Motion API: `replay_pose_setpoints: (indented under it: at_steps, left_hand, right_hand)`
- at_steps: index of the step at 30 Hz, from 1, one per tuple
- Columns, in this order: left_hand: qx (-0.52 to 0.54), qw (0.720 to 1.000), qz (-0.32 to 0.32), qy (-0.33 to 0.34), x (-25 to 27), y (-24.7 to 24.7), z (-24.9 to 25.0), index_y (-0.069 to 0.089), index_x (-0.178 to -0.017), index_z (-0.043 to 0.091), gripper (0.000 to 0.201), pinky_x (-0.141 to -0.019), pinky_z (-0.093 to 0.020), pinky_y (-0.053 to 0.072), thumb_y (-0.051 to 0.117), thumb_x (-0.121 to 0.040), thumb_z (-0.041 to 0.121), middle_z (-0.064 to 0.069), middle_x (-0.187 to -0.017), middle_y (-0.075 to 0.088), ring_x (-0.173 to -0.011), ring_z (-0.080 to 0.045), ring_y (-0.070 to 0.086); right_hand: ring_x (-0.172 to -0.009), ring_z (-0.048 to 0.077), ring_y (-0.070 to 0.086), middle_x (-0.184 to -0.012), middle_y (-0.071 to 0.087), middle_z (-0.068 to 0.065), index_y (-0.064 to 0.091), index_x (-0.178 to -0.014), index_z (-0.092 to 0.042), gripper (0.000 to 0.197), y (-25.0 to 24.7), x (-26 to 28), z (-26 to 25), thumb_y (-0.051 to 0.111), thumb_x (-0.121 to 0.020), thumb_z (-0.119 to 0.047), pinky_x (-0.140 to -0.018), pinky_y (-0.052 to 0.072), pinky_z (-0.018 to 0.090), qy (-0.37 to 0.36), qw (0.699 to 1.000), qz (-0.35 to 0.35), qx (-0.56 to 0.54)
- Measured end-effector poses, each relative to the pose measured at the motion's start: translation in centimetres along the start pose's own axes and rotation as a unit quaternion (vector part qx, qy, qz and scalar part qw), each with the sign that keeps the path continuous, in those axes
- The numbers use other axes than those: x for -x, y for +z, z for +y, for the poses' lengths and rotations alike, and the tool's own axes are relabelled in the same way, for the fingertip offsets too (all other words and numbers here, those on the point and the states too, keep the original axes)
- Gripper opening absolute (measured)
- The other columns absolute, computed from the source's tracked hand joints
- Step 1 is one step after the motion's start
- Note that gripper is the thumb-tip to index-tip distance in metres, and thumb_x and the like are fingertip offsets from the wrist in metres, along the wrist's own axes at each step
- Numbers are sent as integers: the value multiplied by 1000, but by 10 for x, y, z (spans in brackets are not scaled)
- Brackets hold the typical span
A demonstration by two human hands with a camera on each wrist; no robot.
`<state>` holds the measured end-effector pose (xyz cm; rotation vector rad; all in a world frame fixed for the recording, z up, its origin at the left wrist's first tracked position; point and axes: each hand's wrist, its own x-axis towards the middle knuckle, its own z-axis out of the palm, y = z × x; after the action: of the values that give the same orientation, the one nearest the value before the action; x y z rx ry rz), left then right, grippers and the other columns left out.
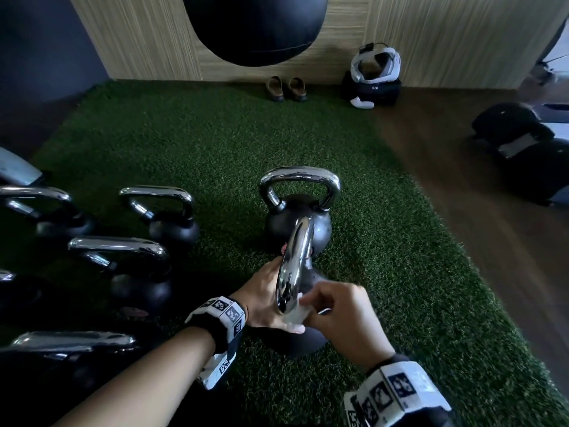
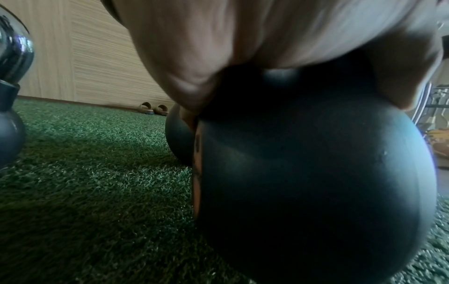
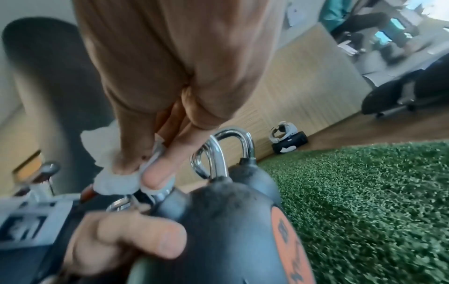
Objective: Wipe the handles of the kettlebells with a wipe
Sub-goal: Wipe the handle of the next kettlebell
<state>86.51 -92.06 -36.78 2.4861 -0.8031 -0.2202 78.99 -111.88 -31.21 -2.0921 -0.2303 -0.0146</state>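
Wiping the near kettlebell's chrome handle on the green turf

The right hand (image 1: 340, 315) pinches the soft white wipe (image 3: 114, 178) against the slick handle (image 1: 294, 266). The left hand (image 1: 264, 295) steadies the heavy, rigid kettlebell (image 2: 316, 173), thumb pressed on its body; I cannot tell how its fingers lie. Best to brace the body, since the chrome looks slippery.

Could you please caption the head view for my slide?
Right hand rubs a white wipe on a black kettlebell's chrome handle; left hand steadies it.

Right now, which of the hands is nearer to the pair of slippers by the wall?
Left. The left hand steadies the kettlebell, on the side toward the slippers. The right hand, pinching the wipe against the handle, sits closer to the person.
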Motion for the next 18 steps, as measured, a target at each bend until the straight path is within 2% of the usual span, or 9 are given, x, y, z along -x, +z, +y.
replay_pose_setpoints:
  at_steps: [2, 4, 6, 8, 10, 12, 13, 16, 18]
  left_hand:
    - [44, 999, 10, 11, 1, 2, -2, 51, -134, 20, 82, -112, -43, 46, 93, -66, 40, 3, -124, 65, -116, -14, 65]
    - [58, 998, -1, 28, 3, 2, 2, 52, -124, 26, 84, -100, -41, 53, 98, -56, 43, 5, -116, 63, -110, -15, 64]
    - [88, 996, -30, 3, 9, 3, 8, 46, -115, 37, 79, -99, -40, 52, 96, -55, 49, 5, -110, 59, -105, -16, 60]
    - [83, 996, -25, -11, 18, 10, 10, 39, -127, 37, 88, -107, -40, 48, 87, -56, 58, 7, -122, 55, -114, -16, 57]
    - [41, 998, 44, 23, 21, 18, 4, 43, -137, 29, 82, -115, -48, 43, 73, -65, 55, 9, -126, 55, -119, -16, 57]
    - [64, 997, 34, 11, 24, 18, 6, 50, -133, 33, 69, -116, -55, 40, 68, -68, 49, 11, -127, 56, -129, -27, 55]
    - [56, 998, 21, 10, 27, 17, 8, 47, -132, 37, 72, -116, -54, 40, 72, -66, 49, 10, -130, 53, -135, -32, 51]
    - [59, 997, -18, -37, 28, 15, 12, 11, -140, 52, 123, -117, -45, 39, 93, -49, 53, 7, -146, 39, -138, -23, 45]
    - [77, 996, 11, -44, 27, 18, 10, 2, -141, 53, 133, -116, -46, 41, 95, -46, 55, 7, -148, 38, -137, -19, 45]
  right_hand:
    - [-68, -6, 67, -71, 72, -18, 76, -77, -23, 18, 7, 5, 7, 85, -73, -8, -64, 48, 6, -24, 997, -20, 64]
    - [-70, -10, 66, -77, 73, -17, 79, -87, -26, 20, 5, 5, 12, 83, -77, -8, -67, 47, 4, -37, 995, -29, 93]
    - [-75, -7, 69, -89, 77, -13, 79, -105, -24, 26, -7, -1, 12, 82, -83, -11, -72, 55, 10, -34, 997, -15, 75]
    - [-73, -2, 67, -86, 75, -12, 77, -115, -28, 34, -18, -14, 9, 81, -84, -15, -71, 54, 14, -31, 996, -40, 75]
    - [-66, -5, 59, -76, 65, -17, 78, -108, -25, 26, -14, -24, 6, 79, -85, -13, -63, 44, 11, -44, 985, -126, 111]
    - [-67, -6, 57, -78, 61, -19, 77, -97, -17, 15, -2, -26, 3, 74, -87, -6, -67, 41, 10, -55, 971, -191, 133]
    - [-71, -4, 58, -82, 63, -16, 75, -94, -14, 15, 2, -26, 4, 72, -86, -2, -70, 44, 14, -60, 970, -199, 127]
    - [-75, -8, 59, -87, 62, -21, 76, -96, -10, 16, -2, -24, 4, 70, -87, 2, -72, 43, 9, -59, 968, -224, 98]
    - [-81, -10, 60, -92, 62, -25, 79, -99, -9, 19, -7, -24, 4, 70, -87, 4, -74, 44, 8, -70, 963, -255, 55]
